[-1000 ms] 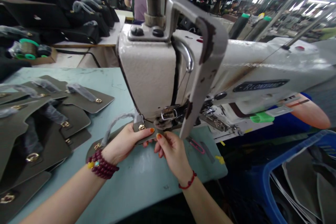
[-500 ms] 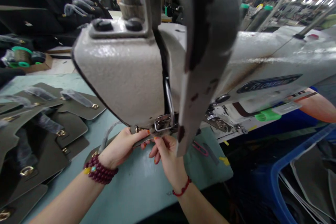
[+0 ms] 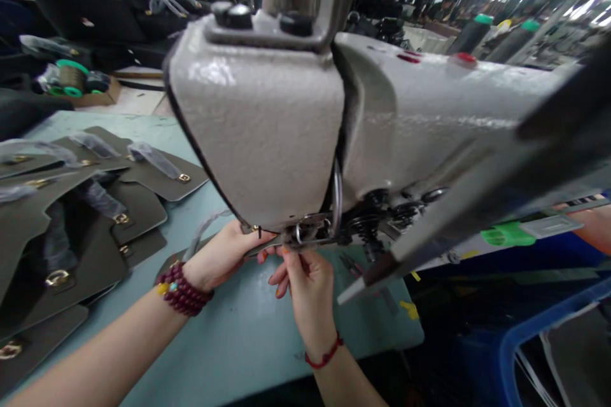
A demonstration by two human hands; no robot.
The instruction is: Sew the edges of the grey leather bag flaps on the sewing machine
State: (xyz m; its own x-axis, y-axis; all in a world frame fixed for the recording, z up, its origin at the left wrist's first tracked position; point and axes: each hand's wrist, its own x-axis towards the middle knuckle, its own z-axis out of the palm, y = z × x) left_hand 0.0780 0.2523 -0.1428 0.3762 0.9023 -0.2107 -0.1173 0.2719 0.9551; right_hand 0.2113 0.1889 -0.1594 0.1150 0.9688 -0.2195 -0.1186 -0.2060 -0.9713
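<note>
My left hand [image 3: 224, 254] is closed on a dark grey bag panel [image 3: 262, 247], thumb on top, at the needle end of a sewing machine [image 3: 262, 121]. A plastic-wrapped strap [image 3: 205, 226] rises from the panel behind that wrist. My right hand [image 3: 308, 283] pinches at the panel's near edge beside the presser foot [image 3: 312, 229], its other fingers curled below. The machine head hides the panel's far part. In front of the machine arm, a long worn metal lever [image 3: 458, 222] slants across, blurred.
Similar grey panels [image 3: 143, 203] with wrapped straps and gold buckles lie overlapped on the green table [image 3: 229, 343] at left. Thread spools [image 3: 71, 79] sit in a box behind. A blue bin [image 3: 508, 356] with grey pieces stands at right. Another person's arm [image 3: 594, 219] shows beyond the machine.
The metal lever has swung from upright in front of the machine to a slant at the right. The view has shifted slightly. Both hands keep their places at the presser foot.
</note>
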